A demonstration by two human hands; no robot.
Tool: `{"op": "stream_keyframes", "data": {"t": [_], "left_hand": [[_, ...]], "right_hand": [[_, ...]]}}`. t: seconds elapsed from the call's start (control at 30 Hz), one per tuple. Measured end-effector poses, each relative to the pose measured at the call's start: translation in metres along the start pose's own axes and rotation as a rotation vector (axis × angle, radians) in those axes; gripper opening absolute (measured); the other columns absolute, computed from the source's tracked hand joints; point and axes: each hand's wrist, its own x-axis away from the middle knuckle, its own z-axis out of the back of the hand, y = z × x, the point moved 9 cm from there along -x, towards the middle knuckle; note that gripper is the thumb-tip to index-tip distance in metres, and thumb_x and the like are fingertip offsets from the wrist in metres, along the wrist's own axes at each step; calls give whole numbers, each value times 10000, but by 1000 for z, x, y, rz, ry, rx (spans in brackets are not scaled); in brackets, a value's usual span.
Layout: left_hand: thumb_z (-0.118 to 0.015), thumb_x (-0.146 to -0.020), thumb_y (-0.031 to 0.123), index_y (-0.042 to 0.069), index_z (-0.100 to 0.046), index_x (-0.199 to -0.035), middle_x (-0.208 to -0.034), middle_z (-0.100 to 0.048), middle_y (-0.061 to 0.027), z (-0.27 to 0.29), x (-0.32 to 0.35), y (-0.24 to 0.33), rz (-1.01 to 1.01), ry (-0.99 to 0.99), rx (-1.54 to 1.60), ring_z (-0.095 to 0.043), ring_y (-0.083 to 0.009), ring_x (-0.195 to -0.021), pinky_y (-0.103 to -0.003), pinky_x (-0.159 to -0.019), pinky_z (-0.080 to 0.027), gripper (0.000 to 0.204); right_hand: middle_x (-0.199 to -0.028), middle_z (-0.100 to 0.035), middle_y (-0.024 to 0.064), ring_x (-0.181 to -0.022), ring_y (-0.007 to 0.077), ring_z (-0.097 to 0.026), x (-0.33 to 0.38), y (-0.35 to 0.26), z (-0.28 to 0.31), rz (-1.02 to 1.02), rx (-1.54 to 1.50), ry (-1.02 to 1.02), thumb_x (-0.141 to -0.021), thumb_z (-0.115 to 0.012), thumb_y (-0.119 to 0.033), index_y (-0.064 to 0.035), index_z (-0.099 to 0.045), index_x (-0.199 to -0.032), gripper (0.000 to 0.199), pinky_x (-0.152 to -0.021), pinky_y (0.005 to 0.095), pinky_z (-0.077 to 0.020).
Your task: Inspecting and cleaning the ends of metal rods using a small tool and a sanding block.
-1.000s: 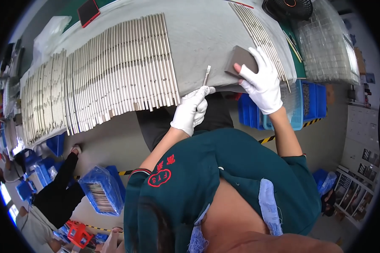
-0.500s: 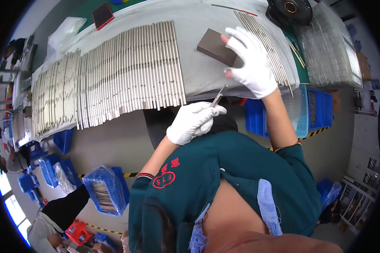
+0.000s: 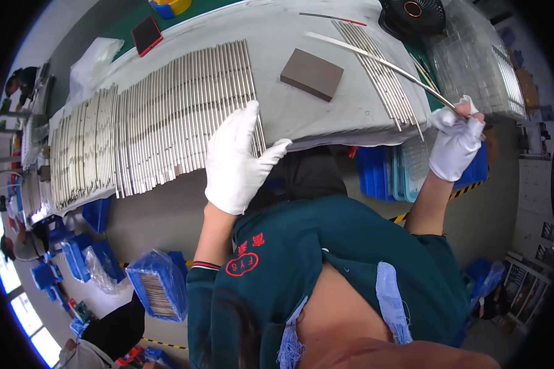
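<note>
— What's nearest, and how many hands?

— Two white-gloved hands. The left hand (image 3: 237, 161) lies flat and spread wide on the near ends of the big row of metal rods (image 3: 148, 126). The right hand (image 3: 455, 140) pinches one long metal rod (image 3: 378, 59) by its end.

— How does that rod look?

— Thin, silvery, shiny, slanting up over the grey table (image 3: 301, 117).

— Farther back?

— One brown block (image 3: 312, 74), a smaller batch of rods (image 3: 378, 80), one black fan (image 3: 412, 13).

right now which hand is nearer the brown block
Left. The left hand lies flat on the rods just down-left of the brown block; the right hand is off the table edge, pinching a long rod.
</note>
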Motion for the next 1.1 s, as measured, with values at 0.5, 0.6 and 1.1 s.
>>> {"op": "stream_keyframes", "data": {"t": [0.5, 0.6, 1.1], "left_hand": [[-697, -725, 332, 129, -561, -1173, -1198, -535, -93, -43, 15, -5, -114, -271, -366, -484, -287, -1105, -429, -929, -367, 510], [-691, -729, 344, 139, -568, -1168, -1188, -548, -77, -42, 15, -2, -146, -220, -346, -499, -288, -1086, -430, -918, -376, 500], [-683, -725, 256, 137, -560, -1140, -1180, -546, -45, -41, 17, -2, -143, -269, -292, -511, -270, -1065, -422, -914, -380, 449]], "right_hand": [[-1308, -498, 84, -1268, 314, -390, 47, 32, -116, 539, 1220, -816, -707, -692, -288, -100, -585, -1161, 503, -1059, 426, -296], [-1318, -468, 108, -1258, 311, -384, 62, 51, -146, 603, 1159, -925, -756, -638, -385, -104, -531, -1212, 547, -1057, 416, -287], [-1320, -454, 152, -1129, 320, -501, 54, 82, -164, 469, 1219, -909, -749, -658, -259, -138, -513, -1243, 530, -961, 404, -399]]}}
